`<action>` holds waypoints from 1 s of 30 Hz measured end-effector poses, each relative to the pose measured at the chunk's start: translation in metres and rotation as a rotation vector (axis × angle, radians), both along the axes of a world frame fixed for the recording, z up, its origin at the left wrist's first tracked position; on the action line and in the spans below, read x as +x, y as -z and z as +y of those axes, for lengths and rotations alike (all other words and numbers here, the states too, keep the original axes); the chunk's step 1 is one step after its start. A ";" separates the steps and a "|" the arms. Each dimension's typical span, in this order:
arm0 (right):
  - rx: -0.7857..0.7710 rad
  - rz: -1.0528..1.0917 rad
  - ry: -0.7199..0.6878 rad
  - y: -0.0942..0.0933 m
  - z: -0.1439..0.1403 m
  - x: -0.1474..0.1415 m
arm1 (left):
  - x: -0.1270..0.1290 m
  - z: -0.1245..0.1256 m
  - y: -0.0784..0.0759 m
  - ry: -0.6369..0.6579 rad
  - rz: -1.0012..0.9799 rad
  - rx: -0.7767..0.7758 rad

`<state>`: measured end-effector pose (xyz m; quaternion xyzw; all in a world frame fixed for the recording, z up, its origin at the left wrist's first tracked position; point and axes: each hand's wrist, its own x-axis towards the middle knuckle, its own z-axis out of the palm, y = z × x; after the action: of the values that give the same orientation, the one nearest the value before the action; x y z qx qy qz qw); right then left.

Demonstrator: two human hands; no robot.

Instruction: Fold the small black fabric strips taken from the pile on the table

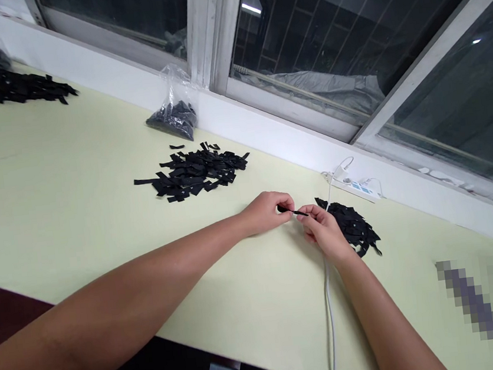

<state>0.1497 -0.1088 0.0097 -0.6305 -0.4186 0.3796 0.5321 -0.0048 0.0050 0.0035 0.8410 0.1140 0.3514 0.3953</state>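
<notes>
Near the middle of the table, my left hand (271,212) pinches one end of a short black fabric strip (294,211). My right hand (323,230) has its thumb and fingers closed on the strip's other end, so the piece is stretched between both hands just above the tabletop. Behind and beside my right hand lies a small heap of black strips (353,226), partly hidden by that hand. Farther off to the left spreads a larger pile of similar black strips (200,171), some showing small white marks.
Against the wall stands a clear plastic bag (174,115) of dark pieces. A white power strip (353,187) sits by the sill, and its white cable (330,312) runs past my right hand. More black strips (8,85) lie far left. A pixelated patch (478,307) is at right.
</notes>
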 end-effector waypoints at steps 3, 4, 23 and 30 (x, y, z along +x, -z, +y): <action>-0.006 0.338 0.043 -0.003 0.001 0.002 | -0.002 0.004 -0.002 -0.055 0.036 0.260; -0.005 0.420 0.065 -0.004 0.002 0.004 | -0.003 0.005 -0.003 -0.062 0.048 0.333; 0.080 0.367 0.091 -0.008 0.001 -0.001 | -0.002 0.003 -0.006 -0.026 0.092 0.412; 0.092 0.364 -0.004 -0.008 -0.002 -0.017 | 0.000 -0.010 -0.005 0.056 0.083 0.266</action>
<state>0.1325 -0.1106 0.0180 -0.5255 -0.3336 0.4687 0.6268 -0.0051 -0.0053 0.0082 0.9026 0.0593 0.3172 0.2850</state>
